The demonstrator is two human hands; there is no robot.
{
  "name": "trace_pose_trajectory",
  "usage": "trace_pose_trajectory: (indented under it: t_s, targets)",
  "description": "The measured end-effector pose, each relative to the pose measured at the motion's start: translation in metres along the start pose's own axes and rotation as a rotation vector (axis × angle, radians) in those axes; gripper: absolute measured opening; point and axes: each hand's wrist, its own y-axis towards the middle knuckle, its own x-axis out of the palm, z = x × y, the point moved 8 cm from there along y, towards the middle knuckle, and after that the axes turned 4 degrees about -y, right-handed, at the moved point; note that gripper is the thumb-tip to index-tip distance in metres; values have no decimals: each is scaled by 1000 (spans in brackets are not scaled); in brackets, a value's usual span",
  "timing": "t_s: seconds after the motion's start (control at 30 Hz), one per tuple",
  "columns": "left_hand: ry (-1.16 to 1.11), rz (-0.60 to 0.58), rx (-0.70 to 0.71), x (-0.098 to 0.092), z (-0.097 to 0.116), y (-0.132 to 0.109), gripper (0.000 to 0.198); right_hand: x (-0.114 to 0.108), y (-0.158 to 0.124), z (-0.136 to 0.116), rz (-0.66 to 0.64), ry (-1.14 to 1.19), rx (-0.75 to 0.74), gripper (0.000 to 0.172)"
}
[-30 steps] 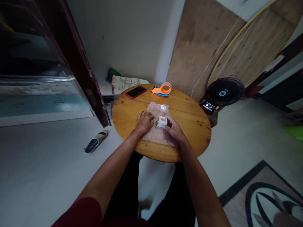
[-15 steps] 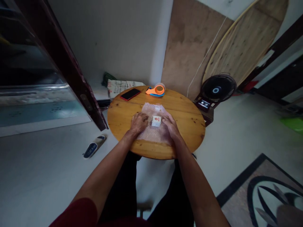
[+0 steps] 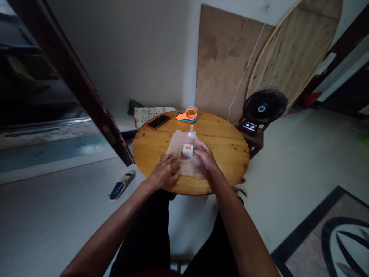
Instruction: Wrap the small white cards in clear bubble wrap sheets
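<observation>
A sheet of clear bubble wrap [image 3: 187, 167] lies on the round wooden table [image 3: 227, 161]. On its middle sits a small white box [image 3: 188, 150] with a red mark. My left hand [image 3: 165, 171] rests flat over the wrap's near left side, fingers spread. At the right edge, my right hand [image 3: 206, 156] has its fingers bent around the bubble wrap, with the fingertips close beside the box. From the wrap's far edge sticks out a short clear strip [image 3: 191, 129] that looks like tape.
An orange and blue tape dispenser [image 3: 188, 114] and a red-edged phone [image 3: 158, 122] lie at the table's far side. A black round fan [image 3: 263, 107] stands on a small stand to the right. One slipper [image 3: 121, 186] is on the floor at left.
My left hand has slid toward me and left, lying flatter on the wrap. The right hand stays by the right edge. The clear strip now shows at the far edge. The view has shifted slightly.
</observation>
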Motion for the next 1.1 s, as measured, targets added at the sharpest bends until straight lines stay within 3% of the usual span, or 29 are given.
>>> trace_pose_trajectory:
  t_s: [0.1,0.2,0.43,0.6,0.83,0.97,1.1]
  targets:
    - [69,4,-8,2,8,1,32,9,-3,-1,-80,-41,-42,60]
    - [119,-7,42,4,19,6,20,14,-3,2,-107,-122,-106,60]
    - [94,-10,70,16,22,0,17,12,0,8,-54,-221,-153,50]
    - [68,66,71,9,21,4,14,14,-2,3,-54,-201,-130,51]
    - [-72,206,-126,-35,-3,48,15,-5,-8,-22,19,59,-55,42]
    - [-127,168,-285,-30,-27,80,19,-13,-10,-25,-42,172,-2,49]
    - [-172,148,-322,-14,-40,100,20,-12,-11,-27,-98,88,-39,58]
